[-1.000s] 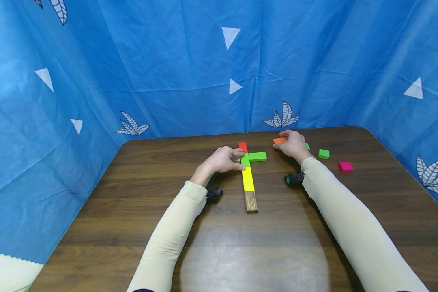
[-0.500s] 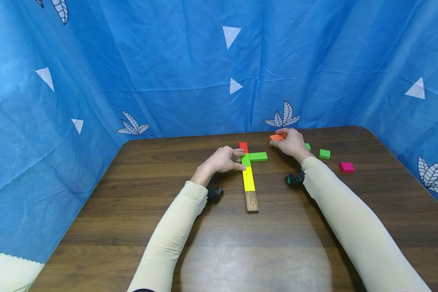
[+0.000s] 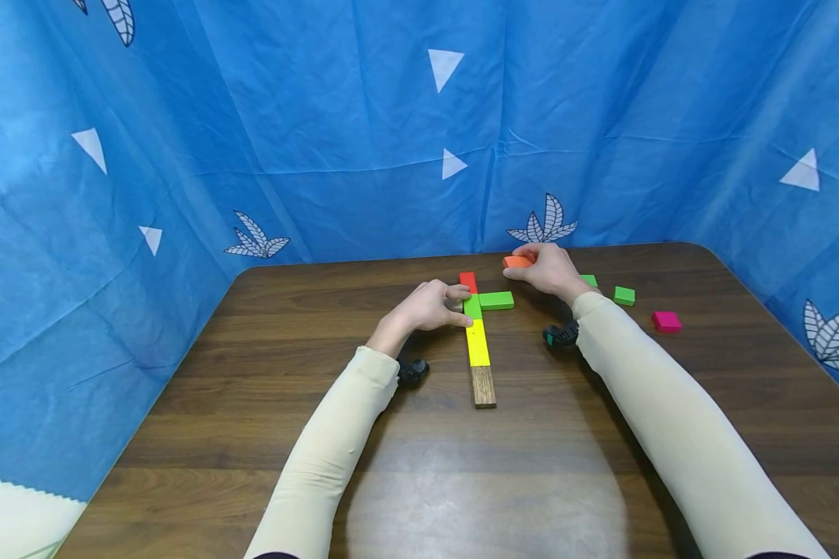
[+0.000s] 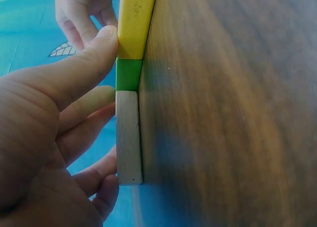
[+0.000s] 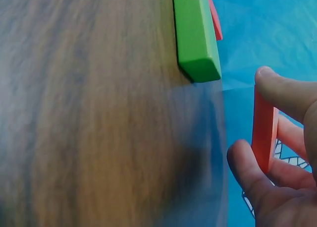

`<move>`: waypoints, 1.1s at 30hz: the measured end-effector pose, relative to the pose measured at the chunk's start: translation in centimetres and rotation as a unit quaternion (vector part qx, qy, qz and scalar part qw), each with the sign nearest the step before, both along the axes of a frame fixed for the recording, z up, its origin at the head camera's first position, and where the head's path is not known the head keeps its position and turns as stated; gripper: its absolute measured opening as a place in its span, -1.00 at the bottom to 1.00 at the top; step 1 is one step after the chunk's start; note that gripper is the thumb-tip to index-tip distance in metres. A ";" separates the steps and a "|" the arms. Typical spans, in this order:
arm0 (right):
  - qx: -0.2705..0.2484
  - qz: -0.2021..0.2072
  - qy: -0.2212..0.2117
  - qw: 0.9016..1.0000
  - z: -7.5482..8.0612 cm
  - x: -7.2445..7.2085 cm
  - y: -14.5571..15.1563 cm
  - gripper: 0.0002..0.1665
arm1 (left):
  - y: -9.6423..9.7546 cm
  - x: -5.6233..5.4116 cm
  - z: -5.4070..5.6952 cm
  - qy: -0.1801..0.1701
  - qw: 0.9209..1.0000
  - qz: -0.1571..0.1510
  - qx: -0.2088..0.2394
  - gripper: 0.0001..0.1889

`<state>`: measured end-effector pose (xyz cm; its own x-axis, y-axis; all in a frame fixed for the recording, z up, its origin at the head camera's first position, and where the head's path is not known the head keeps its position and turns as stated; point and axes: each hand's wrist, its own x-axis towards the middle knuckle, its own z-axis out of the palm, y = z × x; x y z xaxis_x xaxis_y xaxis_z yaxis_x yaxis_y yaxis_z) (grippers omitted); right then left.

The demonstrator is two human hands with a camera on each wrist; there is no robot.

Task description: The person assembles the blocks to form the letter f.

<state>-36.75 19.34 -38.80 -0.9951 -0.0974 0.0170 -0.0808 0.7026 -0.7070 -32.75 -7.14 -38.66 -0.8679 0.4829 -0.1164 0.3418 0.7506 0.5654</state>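
My right hand (image 3: 548, 269) pinches an orange block (image 3: 517, 262) between thumb and fingers, near the table's far edge. In the right wrist view the orange block (image 5: 264, 128) stands apart from the green side block (image 5: 195, 43). A red block (image 3: 468, 282), green block (image 3: 471, 307), yellow block (image 3: 477, 343) and brown wood-grain block (image 3: 483, 387) form a line. Another green block (image 3: 496, 300) juts right from it. My left hand (image 3: 429, 305) rests on the line from the left, its thumb at the yellow block. Its fingers touch the green and the pale wooden block (image 4: 129, 138).
Right of my right hand lie two more green blocks, one partly hidden by the wrist and one uncovered green block (image 3: 624, 296), plus a magenta block (image 3: 667, 321). A blue patterned curtain (image 3: 363, 140) hangs around the brown wooden table (image 3: 287, 326).
My right hand has moved left with the orange block, closer to the line of blocks. The left hand and the laid blocks have stayed in place.
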 end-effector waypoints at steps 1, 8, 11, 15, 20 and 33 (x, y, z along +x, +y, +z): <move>-0.002 0.002 -0.001 1.000 0.1 0.0 -0.1 -0.32 | 0.0 0.0 0.0 0.000 1.000 0.000 0.000 -0.33; -0.009 0.003 -0.015 1.000 0.3 -0.2 -1.0 -0.34 | -0.1 0.1 0.1 -0.002 1.000 0.000 0.000 -0.33; -0.011 0.005 -0.023 1.000 0.3 -0.3 -1.3 -0.38 | -0.1 0.1 0.1 -0.003 1.000 -0.003 0.000 -0.34; -0.027 0.014 -0.034 0.999 0.3 -0.5 -1.5 -0.42 | -0.1 0.1 0.1 0.002 1.000 -0.003 -0.004 -0.33; -0.062 0.020 -0.062 0.996 0.3 -0.9 -1.9 -0.40 | -0.2 0.1 0.0 0.002 1.000 -0.004 -0.004 -0.34; -0.095 -0.001 -0.090 0.991 -0.4 -1.4 -2.8 -0.39 | -0.1 0.0 0.1 0.000 1.000 -0.007 -0.004 -0.34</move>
<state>-38.14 16.53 -39.24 -0.9839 -0.1078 -0.1423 0.0590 0.5559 -0.8292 -32.75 -7.28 -38.58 -0.8610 0.4940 -0.1213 0.3518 0.7506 0.5594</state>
